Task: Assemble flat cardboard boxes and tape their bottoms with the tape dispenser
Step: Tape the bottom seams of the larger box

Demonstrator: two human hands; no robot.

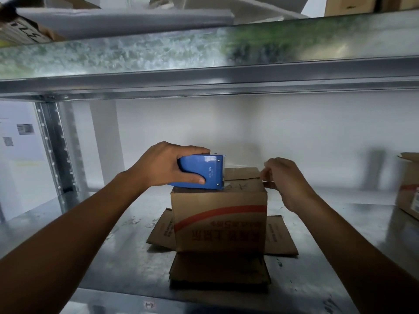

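A brown cardboard box (218, 220) with a red stripe and upside-down print stands on the metal shelf (108, 257), its lower flaps spread flat around it. My left hand (167, 165) grips a blue tape dispenser (201, 172) lying on the left part of the box's top, blade end toward the middle seam. My right hand (284, 180) holds the box's upper right edge, fingers curled over the top flap and thumb against the right side. Whether any tape lies on the seam is unclear.
A second metal shelf (204, 71) hangs low overhead with cardboard and grey sheets on it. Another cardboard box (409, 184) stands at the right edge. A perforated steel upright (56, 150) rises at the left, and a white wall closes the back.
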